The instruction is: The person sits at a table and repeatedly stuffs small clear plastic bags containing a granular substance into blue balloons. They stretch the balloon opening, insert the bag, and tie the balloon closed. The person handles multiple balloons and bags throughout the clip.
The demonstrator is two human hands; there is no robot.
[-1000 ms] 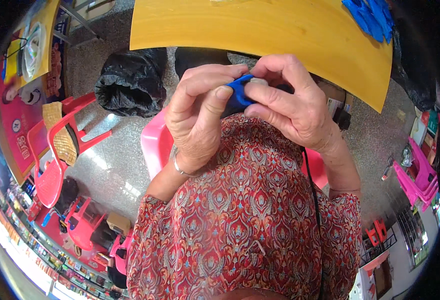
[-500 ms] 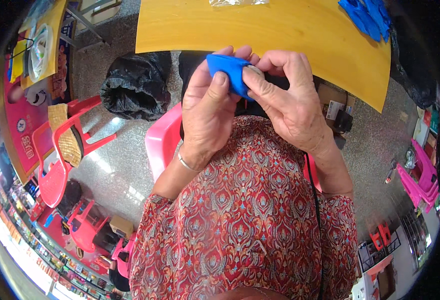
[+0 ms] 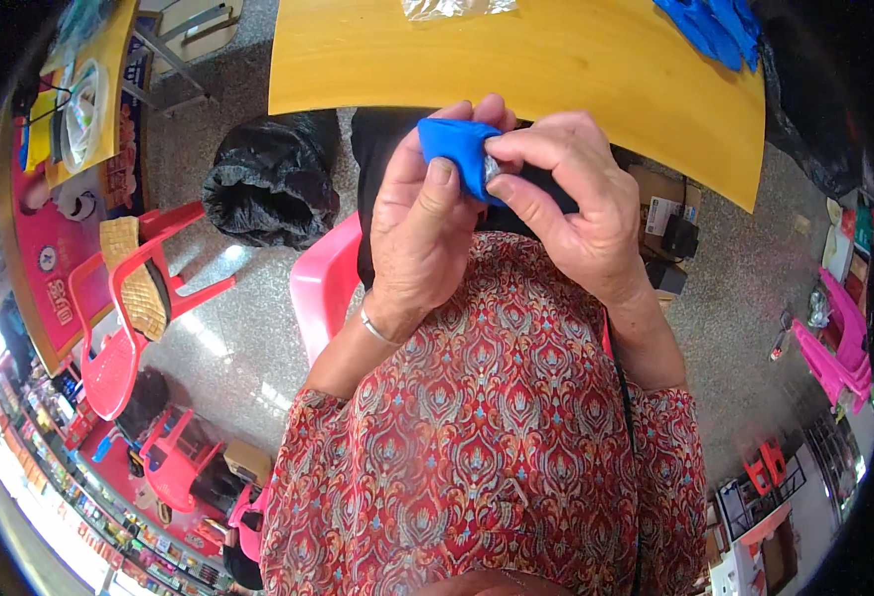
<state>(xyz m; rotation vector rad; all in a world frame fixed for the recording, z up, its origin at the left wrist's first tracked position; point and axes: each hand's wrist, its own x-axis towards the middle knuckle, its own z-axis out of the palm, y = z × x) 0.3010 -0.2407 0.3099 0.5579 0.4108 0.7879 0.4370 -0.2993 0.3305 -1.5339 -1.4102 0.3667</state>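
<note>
Head view showed both hands raised close to the chest, above a red patterned blouse (image 3: 487,437), working one small piece of blue material (image 3: 460,151). The left hand (image 3: 422,228) had its grip clamped on the blue piece, thumb pressed on its lower left side and fingers curled behind it; a thin bangle (image 3: 377,328) sat at that wrist. The right hand (image 3: 576,199) was pinched on the piece's right edge, where a little pale or silvery bit (image 3: 494,167) peeked out between thumb and forefinger; what that bit was could not be told. As a judgement, the handling was midway: the piece was bunched and held, neither spread out nor laid down. Just below and left of the grip stood a pink plastic chair (image 3: 323,283), and further left a black bag (image 3: 270,189) on the floor. Beyond the grip lay the yellow worktop (image 3: 516,70), bearing a clear plastic wrapper (image 3: 452,8) at its far edge and more blue pieces (image 3: 715,25) toward the far right, apart from the hands.
</note>
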